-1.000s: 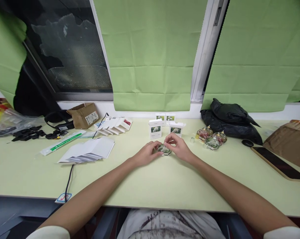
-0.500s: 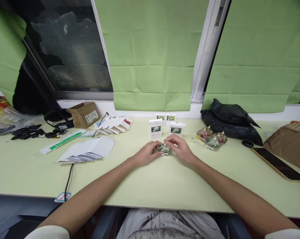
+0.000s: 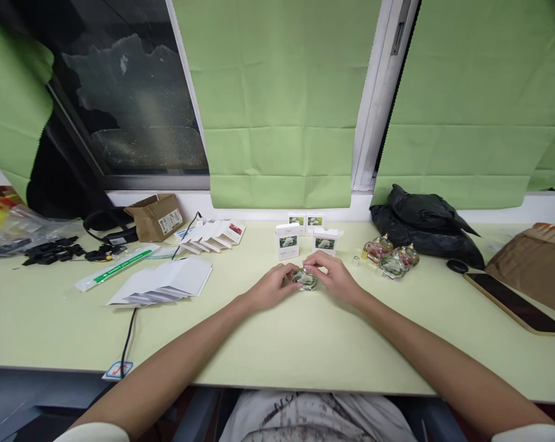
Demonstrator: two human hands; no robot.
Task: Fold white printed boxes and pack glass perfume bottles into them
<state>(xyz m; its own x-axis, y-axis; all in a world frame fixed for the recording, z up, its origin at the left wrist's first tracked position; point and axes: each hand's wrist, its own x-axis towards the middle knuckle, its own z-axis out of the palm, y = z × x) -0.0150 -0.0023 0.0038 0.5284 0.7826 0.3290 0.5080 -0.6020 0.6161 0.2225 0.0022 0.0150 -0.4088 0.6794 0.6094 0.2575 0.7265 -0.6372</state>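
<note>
A small clear glass bottle (image 3: 305, 280) with a green pattern, like a perfume bottle, rests on the table between my hands. My left hand (image 3: 272, 286) grips its left side between thumb and fingers. At its neck, the fingers of my right hand (image 3: 331, 275) are pinched together; fingertips hide the top part. Just behind stand two small white boxes with flower pictures, a left box (image 3: 287, 243) and a right box (image 3: 326, 242) with its top flap raised. To the right lies a clear cap (image 3: 355, 261), beside several similar bottles (image 3: 391, 266), some reddish with gold tops.
Flattened white boxes (image 3: 167, 281) and more cartons (image 3: 215, 236) lie left, near a brown carton (image 3: 156, 217) and a black cable (image 3: 129, 337). On the right are a black plastic bag (image 3: 425, 224), a phone (image 3: 512, 303) and a brown package (image 3: 535, 264).
The view has shifted slightly. Both hands remain at the bottle, with only slight finger movement at its neck.
</note>
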